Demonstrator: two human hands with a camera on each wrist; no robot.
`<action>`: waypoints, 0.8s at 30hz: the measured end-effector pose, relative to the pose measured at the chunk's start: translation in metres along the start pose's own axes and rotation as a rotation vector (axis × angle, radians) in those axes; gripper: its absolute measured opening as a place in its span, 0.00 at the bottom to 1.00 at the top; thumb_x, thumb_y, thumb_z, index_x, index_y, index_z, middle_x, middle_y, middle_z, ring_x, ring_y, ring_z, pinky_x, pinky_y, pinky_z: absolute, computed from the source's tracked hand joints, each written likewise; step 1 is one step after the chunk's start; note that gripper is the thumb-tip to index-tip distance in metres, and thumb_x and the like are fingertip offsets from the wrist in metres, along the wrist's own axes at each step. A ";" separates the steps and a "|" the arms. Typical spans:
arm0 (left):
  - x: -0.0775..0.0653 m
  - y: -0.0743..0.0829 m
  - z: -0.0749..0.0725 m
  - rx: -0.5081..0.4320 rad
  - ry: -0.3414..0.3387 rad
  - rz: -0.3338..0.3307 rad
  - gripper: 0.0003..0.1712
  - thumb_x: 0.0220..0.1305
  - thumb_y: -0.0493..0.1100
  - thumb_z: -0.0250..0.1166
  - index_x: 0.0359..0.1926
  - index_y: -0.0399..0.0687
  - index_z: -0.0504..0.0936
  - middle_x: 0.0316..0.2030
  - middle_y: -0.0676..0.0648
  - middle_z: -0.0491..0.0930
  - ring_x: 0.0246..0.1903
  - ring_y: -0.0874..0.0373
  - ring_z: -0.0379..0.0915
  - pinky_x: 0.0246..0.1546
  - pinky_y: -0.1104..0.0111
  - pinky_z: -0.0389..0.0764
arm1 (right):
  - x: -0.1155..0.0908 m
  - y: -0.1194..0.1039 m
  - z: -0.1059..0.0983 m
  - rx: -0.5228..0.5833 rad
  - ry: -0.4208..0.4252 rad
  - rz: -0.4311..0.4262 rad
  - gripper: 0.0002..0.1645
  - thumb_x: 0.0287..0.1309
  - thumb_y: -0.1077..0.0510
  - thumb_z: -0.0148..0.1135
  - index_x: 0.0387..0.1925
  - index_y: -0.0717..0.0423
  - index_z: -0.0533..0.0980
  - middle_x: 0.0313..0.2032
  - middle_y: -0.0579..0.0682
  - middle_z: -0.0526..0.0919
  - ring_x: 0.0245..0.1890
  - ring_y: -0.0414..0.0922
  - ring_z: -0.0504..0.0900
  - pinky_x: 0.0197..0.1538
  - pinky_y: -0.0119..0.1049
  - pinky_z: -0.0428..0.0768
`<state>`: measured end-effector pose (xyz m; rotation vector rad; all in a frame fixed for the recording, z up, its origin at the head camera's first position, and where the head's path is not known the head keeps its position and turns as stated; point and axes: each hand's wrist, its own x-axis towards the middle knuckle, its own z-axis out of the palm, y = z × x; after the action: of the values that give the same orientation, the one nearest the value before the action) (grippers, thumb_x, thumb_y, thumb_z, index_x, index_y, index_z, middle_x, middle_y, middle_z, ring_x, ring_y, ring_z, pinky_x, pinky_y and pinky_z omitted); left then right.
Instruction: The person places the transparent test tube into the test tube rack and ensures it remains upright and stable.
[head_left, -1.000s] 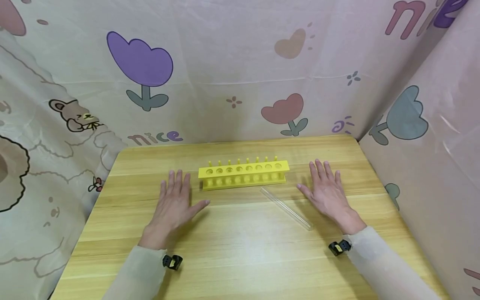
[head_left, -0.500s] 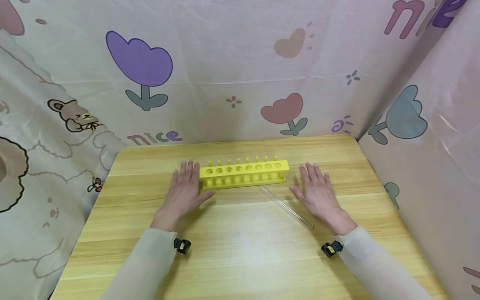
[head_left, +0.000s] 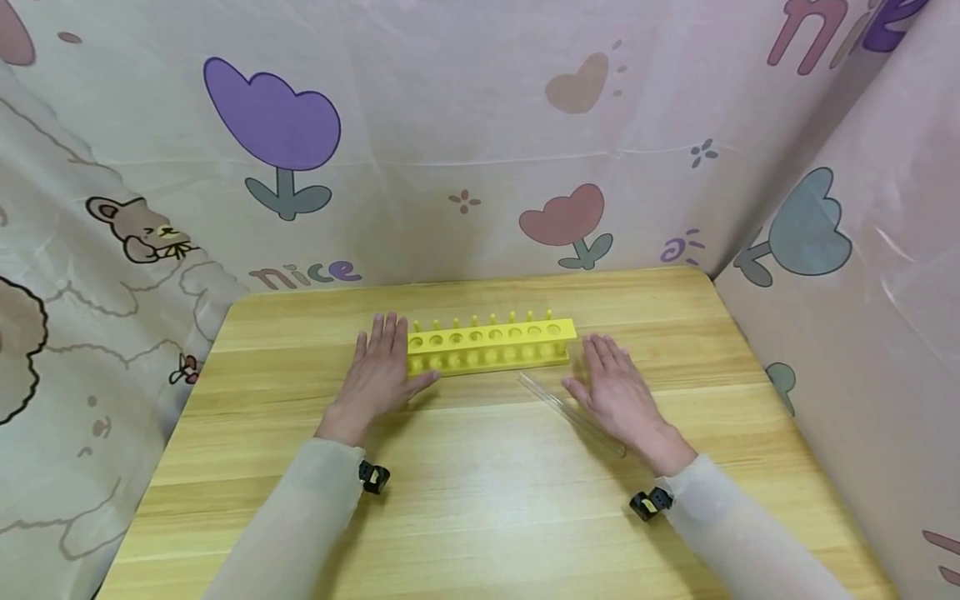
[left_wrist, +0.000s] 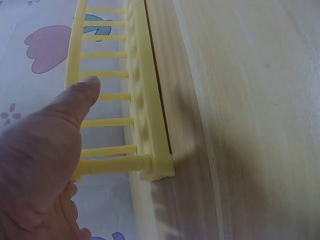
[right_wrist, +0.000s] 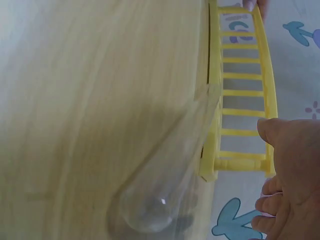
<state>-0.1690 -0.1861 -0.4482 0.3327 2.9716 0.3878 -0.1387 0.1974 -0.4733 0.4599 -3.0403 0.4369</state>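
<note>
A yellow test tube rack (head_left: 491, 335) with a row of round holes and a row of pegs along its back stands on the table. My left hand (head_left: 377, 375) is at its left end, fingers straight and overlapping that end, thumb (left_wrist: 82, 97) extended along the front. At the opposite end my right hand (head_left: 618, 396) has its straight fingers just beside the rack, its thumb (right_wrist: 270, 131) pointing toward the front. A clear glass test tube (head_left: 558, 404) lies slantwise in front of the rack, its rounded end (right_wrist: 150, 212) toward me and partly beside the right hand.
The wood-grain table (head_left: 480, 517) reaches back to a printed curtain (head_left: 427, 108), with more curtain on both sides. Each sleeve cuff carries a small black camera, one on the left (head_left: 373, 477) and one on the right (head_left: 651, 504).
Both hands have moved inward to the two ends of the rack, the left one rightward and forward, the right one leftward. The rack and test tube show almost no movement.
</note>
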 end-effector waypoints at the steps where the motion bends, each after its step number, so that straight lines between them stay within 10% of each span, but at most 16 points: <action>1: 0.000 0.000 0.000 0.001 -0.001 -0.001 0.64 0.72 0.73 0.58 0.84 0.35 0.37 0.83 0.33 0.30 0.83 0.37 0.22 0.82 0.38 0.33 | -0.001 -0.002 0.001 0.000 0.004 -0.007 0.50 0.78 0.38 0.53 0.80 0.72 0.53 0.80 0.72 0.55 0.80 0.70 0.53 0.81 0.65 0.54; 13: 0.002 -0.001 0.002 -0.012 -0.004 -0.006 0.65 0.72 0.72 0.59 0.84 0.35 0.37 0.84 0.35 0.29 0.84 0.39 0.22 0.82 0.38 0.33 | -0.004 -0.024 0.005 -0.090 0.031 -0.096 0.28 0.65 0.48 0.73 0.52 0.70 0.82 0.52 0.64 0.85 0.53 0.60 0.82 0.58 0.55 0.83; 24: 0.002 -0.001 0.003 -0.012 -0.005 -0.010 0.64 0.71 0.72 0.60 0.84 0.33 0.40 0.84 0.35 0.29 0.84 0.39 0.22 0.81 0.37 0.33 | 0.003 -0.034 0.002 -0.197 -0.039 -0.156 0.16 0.59 0.52 0.75 0.34 0.62 0.81 0.29 0.50 0.77 0.33 0.49 0.73 0.42 0.45 0.79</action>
<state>-0.1708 -0.1856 -0.4510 0.3166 2.9639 0.4024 -0.1310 0.1645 -0.4661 0.6924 -3.0125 0.1208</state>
